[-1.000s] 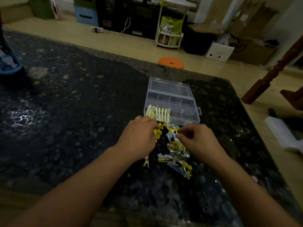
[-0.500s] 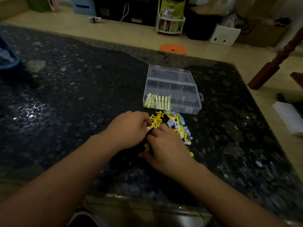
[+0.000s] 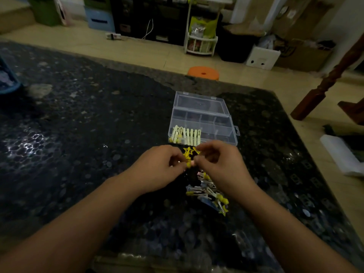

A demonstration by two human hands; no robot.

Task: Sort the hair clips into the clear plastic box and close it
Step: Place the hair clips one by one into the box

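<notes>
1. Two bare hands meet above a dark speckled counter (image 3: 78, 134), both pinching yellow star clips (image 3: 189, 152) between them
2. The left hand (image 3: 157, 170) has its fingers curled together on a small yellow clip; the right hand (image 3: 220, 166) has its fingers closed on the same cluster
3. The clear box (image 3: 202, 119) lies open just beyond the hands, lid folded back, with a row of pale clips (image 3: 186, 135) in its near-left compartment
4. A loose pile (image 3: 210, 194) of yellow and blue clips lies on the counter under the right wrist
</notes>
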